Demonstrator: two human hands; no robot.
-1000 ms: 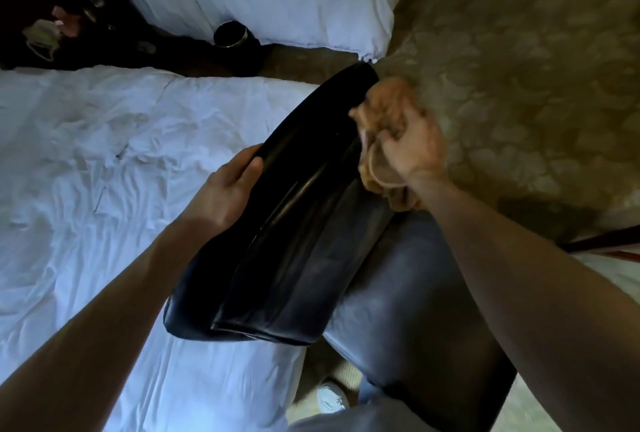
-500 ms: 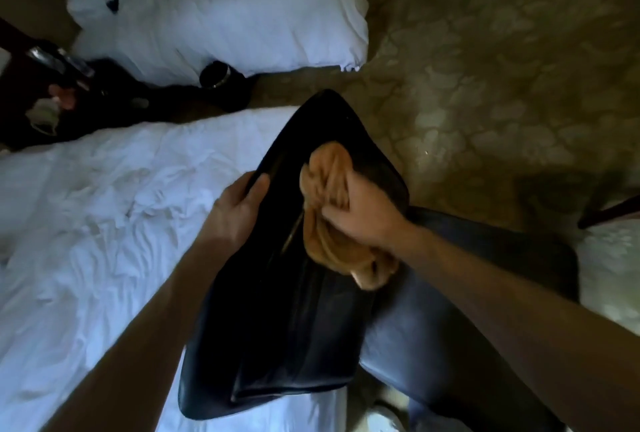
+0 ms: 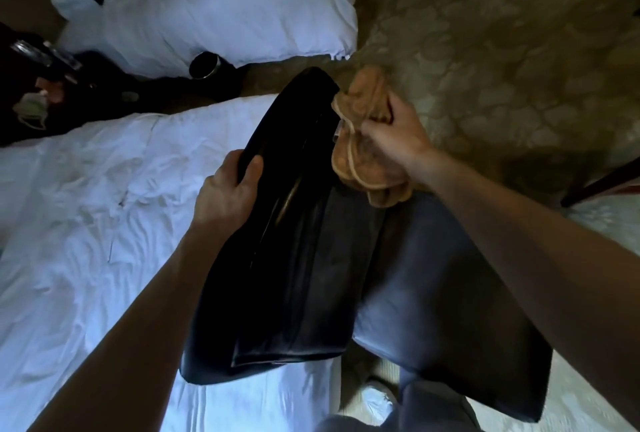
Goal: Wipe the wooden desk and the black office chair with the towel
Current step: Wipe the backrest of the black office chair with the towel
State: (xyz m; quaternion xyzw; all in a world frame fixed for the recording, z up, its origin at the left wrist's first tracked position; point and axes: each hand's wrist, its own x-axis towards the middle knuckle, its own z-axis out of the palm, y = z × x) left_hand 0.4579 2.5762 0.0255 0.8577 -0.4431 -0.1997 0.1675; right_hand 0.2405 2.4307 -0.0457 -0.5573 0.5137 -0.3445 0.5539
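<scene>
The black office chair (image 3: 298,251) fills the middle of the view, its shiny backrest seen from above and its seat lower right. My left hand (image 3: 227,194) grips the backrest's left edge, thumb over the front. My right hand (image 3: 394,138) holds a bunched orange-brown towel (image 3: 363,140) against the backrest's right upper edge. The wooden desk shows only as a dark edge (image 3: 602,182) at the far right.
A white bed (image 3: 86,223) lies directly left of the chair, a second white bed (image 3: 207,5) beyond it. Between them sit a dark cup (image 3: 204,66) and dark clutter (image 3: 41,85). Patterned carpet (image 3: 502,50) spreads to the right. My shoe (image 3: 374,400) shows below.
My right hand has swept the towel from the front face of the backrest out to its right upper edge. My left hand keeps its hold on the left edge.
</scene>
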